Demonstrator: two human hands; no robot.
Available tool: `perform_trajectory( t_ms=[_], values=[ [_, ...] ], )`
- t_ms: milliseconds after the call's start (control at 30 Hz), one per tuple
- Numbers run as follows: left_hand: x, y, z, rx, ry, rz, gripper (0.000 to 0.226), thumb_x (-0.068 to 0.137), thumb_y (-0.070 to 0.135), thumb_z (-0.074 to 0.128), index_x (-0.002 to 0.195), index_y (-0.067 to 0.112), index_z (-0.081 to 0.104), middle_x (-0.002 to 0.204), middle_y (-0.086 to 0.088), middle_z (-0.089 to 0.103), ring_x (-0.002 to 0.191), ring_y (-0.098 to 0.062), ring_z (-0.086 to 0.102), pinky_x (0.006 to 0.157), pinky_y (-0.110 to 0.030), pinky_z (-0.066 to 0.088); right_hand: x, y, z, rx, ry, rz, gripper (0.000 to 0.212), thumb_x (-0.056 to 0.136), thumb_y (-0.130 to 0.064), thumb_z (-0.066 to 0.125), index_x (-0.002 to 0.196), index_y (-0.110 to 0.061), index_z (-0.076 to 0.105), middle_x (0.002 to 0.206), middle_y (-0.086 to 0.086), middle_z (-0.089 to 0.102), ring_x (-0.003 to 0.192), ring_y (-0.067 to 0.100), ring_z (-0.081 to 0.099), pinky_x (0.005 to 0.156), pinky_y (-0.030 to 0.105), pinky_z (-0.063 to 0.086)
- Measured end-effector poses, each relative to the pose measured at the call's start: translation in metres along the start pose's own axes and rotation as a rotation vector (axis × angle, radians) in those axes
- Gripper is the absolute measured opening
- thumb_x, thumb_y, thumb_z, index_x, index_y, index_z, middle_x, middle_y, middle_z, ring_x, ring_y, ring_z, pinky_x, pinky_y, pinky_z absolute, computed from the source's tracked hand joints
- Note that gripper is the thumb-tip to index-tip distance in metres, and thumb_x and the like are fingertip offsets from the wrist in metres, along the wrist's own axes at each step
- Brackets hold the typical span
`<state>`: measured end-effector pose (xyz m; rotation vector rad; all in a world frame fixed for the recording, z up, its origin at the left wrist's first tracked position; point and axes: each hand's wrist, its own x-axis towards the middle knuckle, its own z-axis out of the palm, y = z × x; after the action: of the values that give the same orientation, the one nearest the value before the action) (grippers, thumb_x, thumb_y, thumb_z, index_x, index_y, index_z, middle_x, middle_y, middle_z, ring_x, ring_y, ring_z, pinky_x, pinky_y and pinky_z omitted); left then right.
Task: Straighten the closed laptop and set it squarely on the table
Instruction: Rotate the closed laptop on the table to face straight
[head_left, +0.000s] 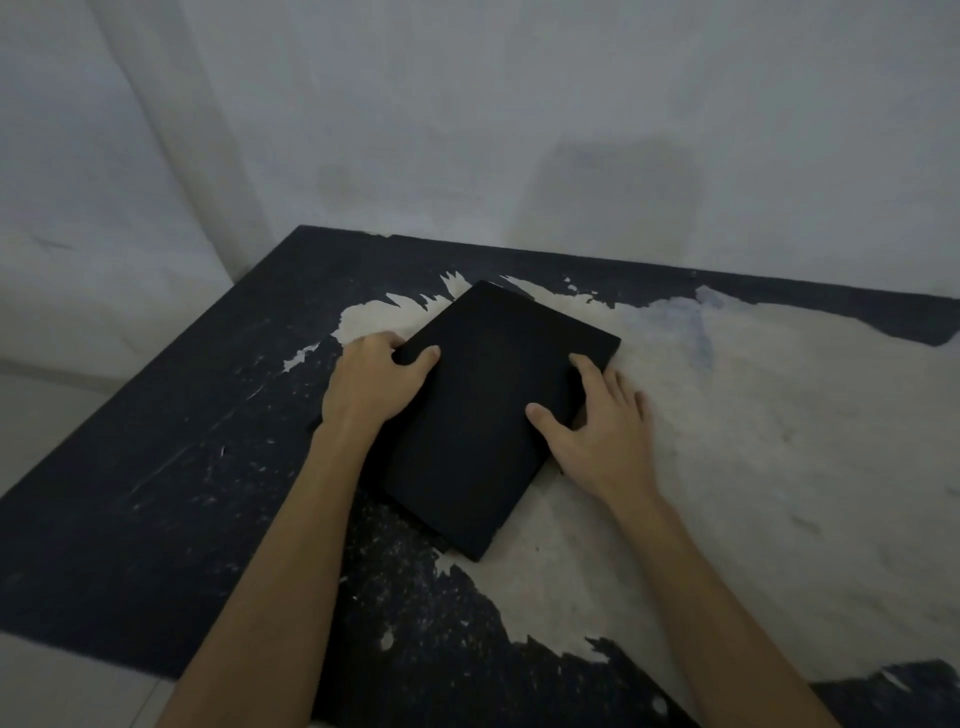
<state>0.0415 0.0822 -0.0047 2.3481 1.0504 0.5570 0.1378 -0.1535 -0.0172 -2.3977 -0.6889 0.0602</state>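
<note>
A closed, flat black rectangular laptop (493, 410) lies askew on the dark desk (156, 467) with its peeling, worn-pale top, nearer the far edge than the near one. The left grip (371, 387) clasps the laptop's left long edge, thumb on the lid; the right grip (597, 431) clasps the right long edge likewise.

Dark table (156, 493) with its coating peeled to pale patches; closed black laptop (488, 415) lying askew near the table's centre
</note>
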Motion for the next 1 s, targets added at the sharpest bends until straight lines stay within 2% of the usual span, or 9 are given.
perform_trajectory(
  t_ms=[167, 300, 433, 567, 633, 700, 833, 900, 1000],
  values=[
    [0.002, 0.000, -0.009, 0.095, -0.052, 0.035, 0.058, 0.093, 0.063, 0.054, 0.084, 0.007, 0.068, 0.071, -0.004, 0.065, 0.067, -0.022, 0.064, 0.060, -0.036, 0.046, 0.004, 0.000, 0.001, 0.007, -0.028, -0.005, 0.081, 0.087, -0.068, 0.052, 0.157, -0.037, 0.028, 0.164, 0.007, 0.038, 0.153, 0.026, 0.028, 0.127, 0.052, 0.009],
    [0.004, -0.001, -0.013, 0.128, -0.092, 0.083, 0.056, 0.098, 0.059, 0.050, 0.094, 0.006, 0.066, 0.081, -0.006, 0.066, 0.074, -0.024, 0.063, 0.065, -0.039, 0.051, 0.004, 0.001, 0.000, 0.045, -0.017, -0.010, 0.081, 0.086, -0.066, 0.055, 0.157, -0.035, 0.030, 0.162, 0.004, 0.041, 0.152, 0.025, 0.031, 0.127, 0.052, 0.009],
    [0.007, -0.002, -0.013, -0.003, -0.198, 0.052, 0.049, 0.101, 0.056, 0.050, 0.102, 0.010, 0.067, 0.092, 0.000, 0.062, 0.075, -0.011, 0.055, 0.061, -0.030, 0.040, 0.005, 0.002, -0.001, 0.101, -0.009, -0.002, 0.081, 0.086, -0.063, 0.059, 0.156, -0.033, 0.032, 0.161, 0.002, 0.042, 0.151, 0.023, 0.033, 0.127, 0.050, 0.008],
    [0.003, 0.003, -0.013, -0.198, -0.222, -0.043, 0.057, 0.102, 0.053, 0.051, 0.094, 0.001, 0.073, 0.086, -0.020, 0.074, 0.072, -0.027, 0.066, 0.061, -0.035, 0.045, 0.007, 0.002, -0.001, 0.212, 0.020, -0.015, 0.080, 0.086, -0.056, 0.065, 0.155, -0.030, 0.035, 0.160, 0.001, 0.044, 0.147, 0.023, 0.038, 0.125, 0.047, 0.023],
    [-0.002, 0.009, -0.013, -0.295, -0.225, -0.084, 0.058, 0.103, 0.051, 0.050, 0.100, -0.001, 0.074, 0.097, -0.025, 0.076, 0.086, -0.037, 0.073, 0.073, -0.043, 0.054, 0.011, 0.004, -0.004, 0.410, 0.049, -0.022, 0.076, 0.088, -0.045, 0.072, 0.154, -0.027, 0.039, 0.159, -0.001, 0.045, 0.143, 0.017, 0.042, 0.115, 0.032, 0.035],
    [-0.007, 0.017, -0.010, -0.374, -0.204, -0.098, 0.057, 0.106, 0.047, 0.047, 0.101, -0.002, 0.074, 0.102, -0.025, 0.077, 0.096, -0.040, 0.072, 0.084, -0.048, 0.056, 0.018, 0.004, -0.008, 0.552, 0.085, -0.027, 0.072, 0.091, -0.034, 0.074, 0.154, -0.027, 0.041, 0.160, -0.004, 0.043, 0.135, 0.005, 0.039, 0.098, 0.011, 0.032],
    [-0.016, 0.036, 0.002, -0.566, -0.190, -0.149, 0.046, 0.109, 0.038, 0.044, 0.091, 0.009, 0.075, 0.088, -0.004, 0.077, 0.086, -0.022, 0.071, 0.072, -0.031, 0.054, 0.039, 0.010, -0.016, 0.737, 0.136, 0.018, 0.069, 0.092, -0.016, 0.072, 0.153, -0.028, 0.042, 0.152, -0.010, 0.044, 0.123, -0.004, 0.041, 0.076, -0.007, 0.033],
    [-0.021, 0.041, 0.007, -0.649, -0.213, -0.181, 0.043, 0.111, 0.035, 0.041, 0.090, 0.015, 0.074, 0.091, 0.001, 0.076, 0.089, -0.017, 0.071, 0.066, -0.024, 0.053, 0.046, 0.017, -0.023, 0.874, 0.129, 0.069, 0.071, 0.096, -0.012, 0.068, 0.157, -0.028, 0.035, 0.144, -0.011, 0.048, 0.115, -0.005, 0.053, 0.076, -0.002, 0.046],
    [-0.029, 0.050, 0.014, -0.753, -0.247, -0.228, 0.044, 0.112, 0.034, 0.038, 0.091, 0.018, 0.074, 0.092, 0.004, 0.078, 0.088, -0.012, 0.072, 0.057, -0.014, 0.052, 0.056, 0.024, -0.032, 1.013, 0.049, 0.204, 0.062, 0.102, -0.020, 0.061, 0.157, -0.031, 0.035, 0.141, 0.004, 0.061, 0.117, 0.021, 0.067, 0.092, 0.040, 0.061]
  ],
)
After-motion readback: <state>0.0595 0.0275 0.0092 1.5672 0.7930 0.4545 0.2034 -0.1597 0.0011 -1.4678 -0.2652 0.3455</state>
